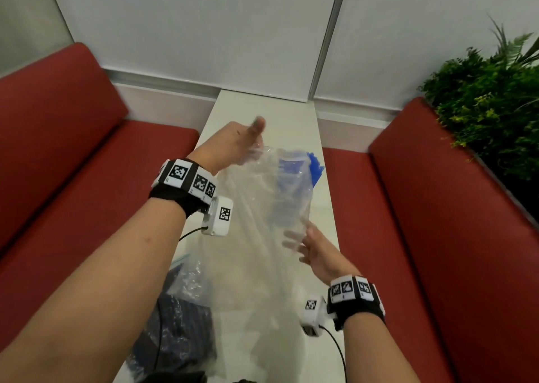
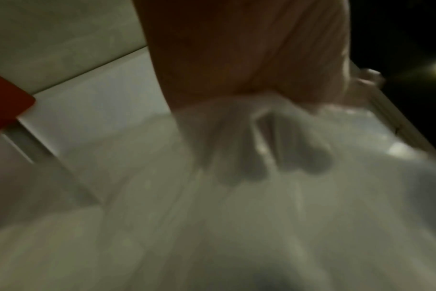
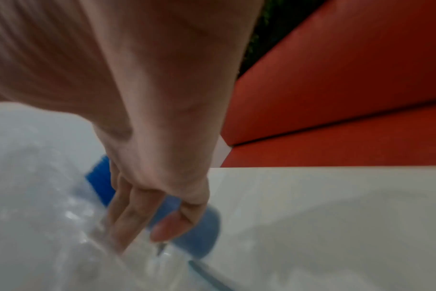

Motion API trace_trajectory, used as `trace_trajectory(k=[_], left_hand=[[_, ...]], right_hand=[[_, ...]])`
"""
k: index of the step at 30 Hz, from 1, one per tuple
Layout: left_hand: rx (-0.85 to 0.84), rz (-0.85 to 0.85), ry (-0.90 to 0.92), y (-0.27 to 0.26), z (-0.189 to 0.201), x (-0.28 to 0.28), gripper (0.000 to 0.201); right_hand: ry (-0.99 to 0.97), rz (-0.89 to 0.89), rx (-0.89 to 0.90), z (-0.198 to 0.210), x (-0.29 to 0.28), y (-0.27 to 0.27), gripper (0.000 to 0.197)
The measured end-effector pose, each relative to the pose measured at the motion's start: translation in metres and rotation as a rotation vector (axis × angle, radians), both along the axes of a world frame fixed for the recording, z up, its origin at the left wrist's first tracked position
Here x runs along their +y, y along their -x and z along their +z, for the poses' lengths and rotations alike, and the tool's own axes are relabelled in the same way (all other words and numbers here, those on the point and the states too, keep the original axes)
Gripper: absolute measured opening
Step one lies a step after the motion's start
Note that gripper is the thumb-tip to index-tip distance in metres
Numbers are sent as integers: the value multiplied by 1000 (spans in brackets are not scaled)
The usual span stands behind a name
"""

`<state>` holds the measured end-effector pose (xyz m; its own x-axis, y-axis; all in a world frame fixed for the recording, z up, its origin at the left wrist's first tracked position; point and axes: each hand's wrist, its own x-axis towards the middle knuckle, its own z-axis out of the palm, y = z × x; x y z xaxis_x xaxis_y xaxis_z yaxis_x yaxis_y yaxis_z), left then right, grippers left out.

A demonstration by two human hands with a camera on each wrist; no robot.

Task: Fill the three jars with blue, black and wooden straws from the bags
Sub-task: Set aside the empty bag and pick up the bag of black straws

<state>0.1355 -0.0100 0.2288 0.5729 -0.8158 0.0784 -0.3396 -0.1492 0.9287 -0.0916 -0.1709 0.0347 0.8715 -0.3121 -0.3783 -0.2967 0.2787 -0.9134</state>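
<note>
A clear plastic bag point(image 1: 262, 207) with blue straws point(image 1: 315, 166) poking out of its far end is lifted above the white table point(image 1: 262, 105). My left hand point(image 1: 245, 143) grips the bag's upper far edge, thumb raised; in the blurred left wrist view its fingers point(image 2: 256, 157) show through the film. My right hand point(image 1: 306, 248) pinches the bag's near right side; the thumb point(image 3: 167, 226) lies outside the film and the fingers point(image 3: 120, 216) behind it, next to the blue straws point(image 3: 100, 181). No jar is in view.
A second clear bag point(image 1: 175, 324) with dark straws lies on the table at the near left. Red benches point(image 1: 73, 178) flank the narrow table on both sides. A green plant point(image 1: 490, 96) stands at the far right.
</note>
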Motion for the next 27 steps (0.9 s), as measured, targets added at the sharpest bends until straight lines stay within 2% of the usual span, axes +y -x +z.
trace_trajectory(k=[2, 4, 6, 7, 10, 13, 15, 17, 19, 20, 21, 25, 27], left_hand=[[11, -145, -48, 0, -1, 0, 71], [-85, -220, -181, -6, -4, 4, 46], [-179, -193, -256, -16, -10, 10, 38], [-234, -123, -244, -21, -13, 14, 34], [-327, 104, -120, -29, -25, 21, 25], [-360, 241, -17, -31, -31, 19, 16], [-231, 267, 78, -32, -32, 17, 13], [78, 243, 204, -29, -34, 17, 14], [412, 201, 356, -22, -34, 17, 9], [512, 195, 395, -19, -35, 16, 10], [567, 193, 395, -17, -35, 15, 13], [638, 216, 334, -17, -31, 15, 29], [655, 203, 296, -19, -27, 17, 33]], right_hand=[[-2, -82, -97, 21, -1, -19, 67], [43, -225, -155, 36, -3, -32, 44], [32, -354, -223, 43, -11, -37, 21], [-7, -390, -265, 47, -14, -37, 15], [60, -400, -278, 49, -21, -32, 17], [159, -393, -189, 44, -15, -26, 42], [123, -376, -170, 39, -11, -20, 50], [37, -313, -143, 38, -7, -16, 61], [-131, -260, -159, 39, -6, -16, 78], [-199, -255, -175, 40, -8, -18, 79], [-226, -261, -193, 42, -10, -20, 70], [-173, -244, -240, 51, -12, -23, 14], [-177, -240, -272, 51, -13, -22, 2]])
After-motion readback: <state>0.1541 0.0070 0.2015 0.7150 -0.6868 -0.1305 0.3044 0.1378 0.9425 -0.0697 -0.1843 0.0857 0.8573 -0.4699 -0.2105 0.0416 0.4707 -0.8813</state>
